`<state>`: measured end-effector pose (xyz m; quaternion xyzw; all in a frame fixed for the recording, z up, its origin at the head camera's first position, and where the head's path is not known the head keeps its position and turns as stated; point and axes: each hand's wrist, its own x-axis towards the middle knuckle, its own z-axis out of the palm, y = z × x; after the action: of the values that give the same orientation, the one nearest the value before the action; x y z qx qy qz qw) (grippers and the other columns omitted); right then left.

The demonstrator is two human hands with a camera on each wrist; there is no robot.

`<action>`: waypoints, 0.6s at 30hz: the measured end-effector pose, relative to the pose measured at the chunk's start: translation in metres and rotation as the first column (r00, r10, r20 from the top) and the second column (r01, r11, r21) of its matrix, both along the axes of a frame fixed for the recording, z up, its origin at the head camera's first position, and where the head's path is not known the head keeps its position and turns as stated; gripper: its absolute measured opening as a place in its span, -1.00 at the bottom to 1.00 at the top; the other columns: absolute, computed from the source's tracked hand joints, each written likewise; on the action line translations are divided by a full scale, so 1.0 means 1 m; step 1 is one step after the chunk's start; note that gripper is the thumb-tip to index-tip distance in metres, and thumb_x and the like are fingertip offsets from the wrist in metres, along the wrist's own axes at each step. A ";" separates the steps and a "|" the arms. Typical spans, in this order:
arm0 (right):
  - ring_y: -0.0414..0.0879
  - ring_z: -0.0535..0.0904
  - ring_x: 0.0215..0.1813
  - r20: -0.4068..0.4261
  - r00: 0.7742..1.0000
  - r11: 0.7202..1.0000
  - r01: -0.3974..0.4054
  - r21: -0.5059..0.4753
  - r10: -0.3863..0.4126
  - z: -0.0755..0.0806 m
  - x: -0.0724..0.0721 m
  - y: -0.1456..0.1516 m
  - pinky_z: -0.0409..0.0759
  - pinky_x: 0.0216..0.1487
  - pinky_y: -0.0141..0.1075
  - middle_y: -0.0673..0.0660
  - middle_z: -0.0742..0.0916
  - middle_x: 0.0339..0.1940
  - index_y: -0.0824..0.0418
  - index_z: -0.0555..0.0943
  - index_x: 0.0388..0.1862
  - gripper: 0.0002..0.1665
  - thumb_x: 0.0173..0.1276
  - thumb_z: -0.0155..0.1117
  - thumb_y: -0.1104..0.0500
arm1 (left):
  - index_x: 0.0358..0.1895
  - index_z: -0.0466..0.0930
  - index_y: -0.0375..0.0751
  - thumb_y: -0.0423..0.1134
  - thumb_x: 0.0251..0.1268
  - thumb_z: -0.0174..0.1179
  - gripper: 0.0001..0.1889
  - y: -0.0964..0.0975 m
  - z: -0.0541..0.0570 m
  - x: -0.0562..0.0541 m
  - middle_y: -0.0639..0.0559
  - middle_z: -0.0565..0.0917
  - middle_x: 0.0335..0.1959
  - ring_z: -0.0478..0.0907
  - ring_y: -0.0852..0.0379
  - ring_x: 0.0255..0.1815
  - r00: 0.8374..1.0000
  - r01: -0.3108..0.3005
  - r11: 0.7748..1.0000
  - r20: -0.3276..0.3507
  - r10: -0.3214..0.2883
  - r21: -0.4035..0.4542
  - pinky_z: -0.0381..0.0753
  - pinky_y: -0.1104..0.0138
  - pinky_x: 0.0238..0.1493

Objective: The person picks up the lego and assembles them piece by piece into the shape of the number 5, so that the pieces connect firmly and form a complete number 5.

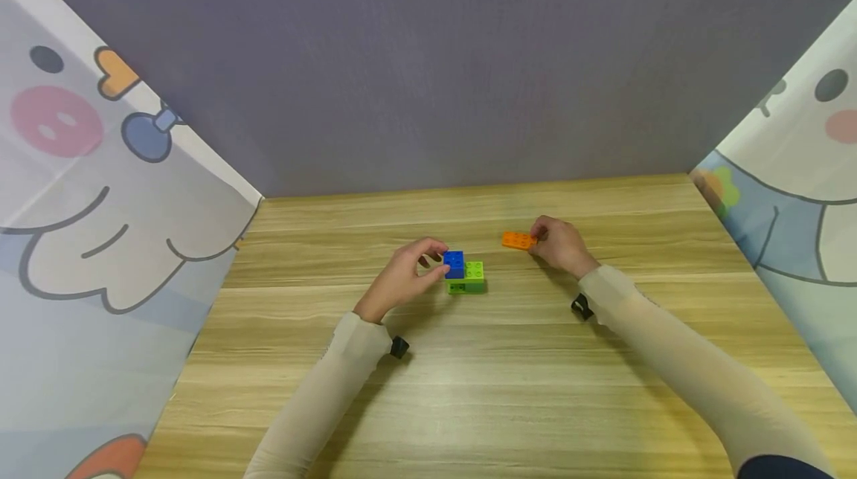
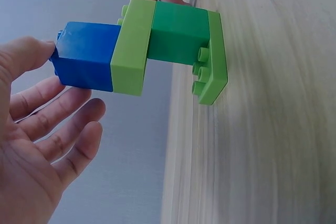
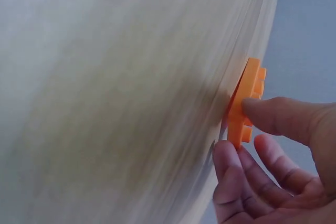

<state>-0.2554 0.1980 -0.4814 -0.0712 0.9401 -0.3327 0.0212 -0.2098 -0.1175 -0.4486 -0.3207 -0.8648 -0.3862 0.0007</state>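
A small stack of toy building blocks stands on the wooden table. From the bottom it has a thin light green plate (image 2: pixel 216 61), a darker green block (image 2: pixel 178 32), a light green block (image 1: pixel 474 271) and a blue block (image 1: pixel 454 263), offset to the left. My left hand (image 1: pixel 406 276) holds the blue block near its top between thumb and index finger, the other fingers loosely spread below. To the right and farther back, my right hand (image 1: pixel 561 247) pinches the right end of a flat orange block (image 1: pixel 517 240), studs up. In the right wrist view the orange block (image 3: pixel 243 106) is slightly tilted against the tabletop.
The wooden table (image 1: pixel 469 390) reaches back to a plain grey-purple wall (image 1: pixel 455 77). Panels with cartoon animals stand on the left (image 1: pixel 120 204) and right (image 1: pixel 797 166). A black wrist camera mount (image 1: pixel 399 347) sits under the left sleeve, another (image 1: pixel 582 307) under the right.
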 end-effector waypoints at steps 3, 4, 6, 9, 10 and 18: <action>0.11 0.56 -0.23 -0.019 1.000 0.999 0.006 -0.032 -0.007 0.000 0.002 0.000 0.50 -0.17 -0.06 0.26 0.67 -0.25 0.32 0.57 -0.18 -0.69 0.10 0.42 0.28 | 0.05 0.51 -0.17 -0.19 0.29 0.23 -0.69 0.001 0.001 0.001 0.10 0.57 -0.06 0.53 0.12 -0.10 1.000 0.003 1.000 -0.004 -0.003 -0.002 0.56 0.29 -0.14; 0.10 0.57 -0.24 -0.025 1.000 0.999 0.009 -0.042 -0.010 0.000 0.002 0.000 0.52 -0.18 -0.07 0.26 0.67 -0.26 0.32 0.58 -0.17 -0.69 0.10 0.42 0.27 | 0.05 0.51 -0.17 -0.19 0.28 0.24 -0.69 0.001 0.001 0.001 0.10 0.57 -0.06 0.53 0.12 -0.11 1.000 0.004 1.000 -0.007 -0.004 -0.003 0.55 0.31 -0.15; 0.08 0.59 -0.25 -0.038 0.999 0.998 0.008 -0.070 -0.011 0.001 0.003 0.000 0.55 -0.21 -0.10 0.26 0.68 -0.26 0.34 0.60 -0.17 -0.69 0.11 0.42 0.25 | 0.04 0.51 -0.17 -0.20 0.27 0.25 -0.69 0.001 0.001 0.001 0.10 0.57 -0.06 0.54 0.12 -0.11 1.000 0.008 1.000 -0.012 -0.008 -0.002 0.55 0.33 -0.15; 0.06 0.60 -0.24 -0.053 0.999 0.994 -0.006 -0.113 0.000 0.004 0.006 -0.001 0.58 -0.21 -0.13 0.25 0.68 -0.24 0.33 0.61 -0.15 -0.69 0.14 0.40 0.24 | 0.04 0.50 -0.17 -0.20 0.27 0.25 -0.70 0.002 -0.001 0.001 0.10 0.57 -0.08 0.54 0.10 -0.12 1.000 0.010 1.000 -0.019 -0.010 0.001 0.55 0.35 -0.16; 0.05 0.60 -0.23 -0.059 0.998 0.991 -0.010 -0.130 0.003 0.005 0.007 -0.001 0.59 -0.22 -0.14 0.24 0.68 -0.23 0.32 0.61 -0.14 -0.69 0.14 0.40 0.24 | 0.03 0.50 -0.17 -0.21 0.27 0.25 -0.70 0.002 -0.001 0.001 0.09 0.57 -0.08 0.54 0.09 -0.12 1.000 0.011 1.000 -0.020 -0.011 0.002 0.55 0.35 -0.17; -0.03 0.61 -0.21 -0.206 0.976 0.959 -0.122 -0.255 0.070 0.022 0.017 -0.012 0.59 -0.15 -0.17 0.12 0.68 -0.19 0.24 0.61 -0.10 -0.68 0.15 0.41 0.25 | 0.01 0.49 -0.18 -0.21 0.27 0.25 -0.71 0.003 -0.002 0.001 0.09 0.56 -0.11 0.53 0.09 -0.14 1.000 0.012 1.000 -0.018 -0.012 0.004 0.55 0.36 -0.18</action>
<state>-0.2385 0.1860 -0.4597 -0.1513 0.8798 -0.4460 -0.0643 -0.2086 -0.1148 -0.4503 -0.3294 -0.8620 -0.3852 0.0070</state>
